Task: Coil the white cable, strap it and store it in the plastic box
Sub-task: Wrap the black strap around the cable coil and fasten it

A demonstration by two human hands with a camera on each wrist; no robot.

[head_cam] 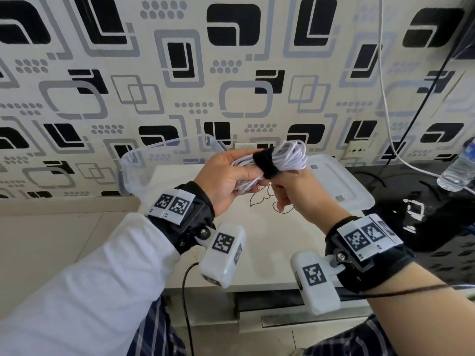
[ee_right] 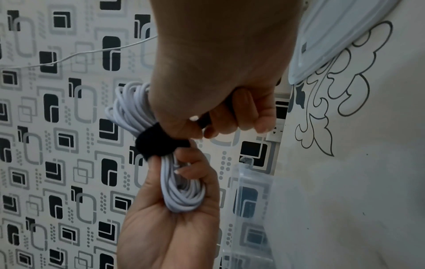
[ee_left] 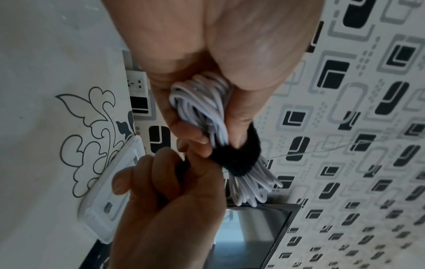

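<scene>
The coiled white cable (head_cam: 290, 156) is held in the air above the table, with a black strap (head_cam: 264, 163) wound round its middle. My left hand (head_cam: 231, 173) grips the coil's left end (ee_left: 202, 107) in its curled fingers. My right hand (head_cam: 290, 191) pinches the strap's loose end (ee_right: 204, 120) just under the bundle, fingers curled. In the right wrist view the strap (ee_right: 156, 143) circles the cable (ee_right: 184, 191); the left wrist view shows the strap (ee_left: 239, 160) the same way. The clear plastic box (head_cam: 144, 160) stands open behind my left hand.
The box's clear lid (head_cam: 341, 186) lies flat on the white table (head_cam: 257, 253) behind my right hand. A water bottle (head_cam: 460, 165) stands at the far right on a dark surface. A thin white wire (head_cam: 385, 86) hangs down the patterned wall.
</scene>
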